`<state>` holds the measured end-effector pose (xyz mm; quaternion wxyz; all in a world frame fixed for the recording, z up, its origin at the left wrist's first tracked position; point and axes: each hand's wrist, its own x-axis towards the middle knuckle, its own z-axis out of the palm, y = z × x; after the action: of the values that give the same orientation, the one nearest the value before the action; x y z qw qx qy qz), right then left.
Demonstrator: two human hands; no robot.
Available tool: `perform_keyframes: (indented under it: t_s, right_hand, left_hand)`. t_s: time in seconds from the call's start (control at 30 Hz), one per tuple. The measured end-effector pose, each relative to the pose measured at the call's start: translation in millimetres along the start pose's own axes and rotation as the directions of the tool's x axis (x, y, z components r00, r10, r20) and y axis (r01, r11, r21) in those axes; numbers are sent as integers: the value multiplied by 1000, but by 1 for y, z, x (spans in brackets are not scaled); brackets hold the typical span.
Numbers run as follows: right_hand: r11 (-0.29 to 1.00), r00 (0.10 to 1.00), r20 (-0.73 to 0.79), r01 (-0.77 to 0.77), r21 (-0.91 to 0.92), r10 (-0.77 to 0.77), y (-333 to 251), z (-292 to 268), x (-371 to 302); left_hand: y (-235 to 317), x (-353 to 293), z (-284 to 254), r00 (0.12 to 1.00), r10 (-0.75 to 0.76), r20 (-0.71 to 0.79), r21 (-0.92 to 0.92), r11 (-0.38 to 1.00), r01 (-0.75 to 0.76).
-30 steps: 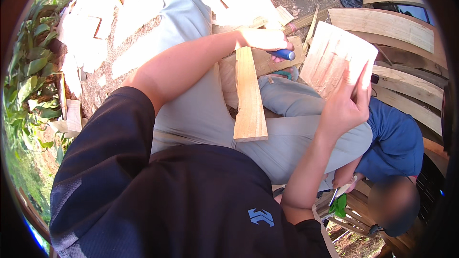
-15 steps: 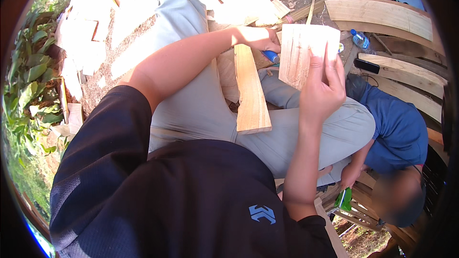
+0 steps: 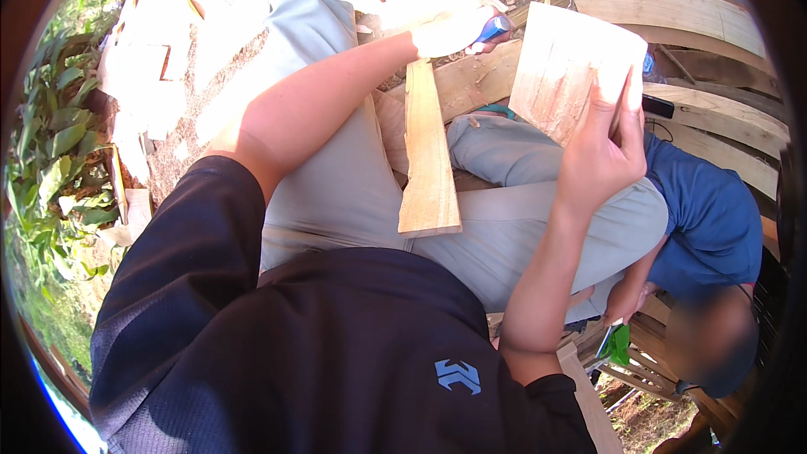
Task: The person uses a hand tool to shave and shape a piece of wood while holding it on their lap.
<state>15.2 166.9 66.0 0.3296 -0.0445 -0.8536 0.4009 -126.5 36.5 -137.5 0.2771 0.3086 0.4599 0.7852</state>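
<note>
One board [image 3: 559, 63], right hand [image 3: 601, 161]; one handle [image 3: 493, 29], left hand [image 3: 462, 32].

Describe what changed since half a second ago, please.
The left hand and the blue handle it holds moved up the picture; the right hand moved the wooden block rightward and tilted it. Neither hand let go. The tapered board still lies over the grey trousers.

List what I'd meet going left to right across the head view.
Plants → long board → blue handle in the left hand → square board in the right hand → co-worker's blue shirt.
</note>
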Motion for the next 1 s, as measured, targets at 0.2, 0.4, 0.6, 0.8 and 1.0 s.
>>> perform_keyframes:
  t_s: [0.2,0.4,0.6,0.8,1.0]
  right_hand:
    - [999,998,63,22,-29,-20,7,-1,4]
    - [998,996,72,60,-21,-58,14,8,6]
    - [999,997,62,37,-31,-35,18,11,8]
    - [995,996,-11,93,-35,-93,14,16,14]
    - [997,997,53,55,-48,-53,10,10,14]
  left_hand:
    - [30,13,22,984,-178,-17,198,964,178]
    - [17,18,7,896,-433,100,61,901,429]
    - [31,20,20,837,-545,35,44,838,544]
    - [17,15,17,871,-488,46,204,858,470]
    - [7,16,26,938,-345,22,288,901,325]
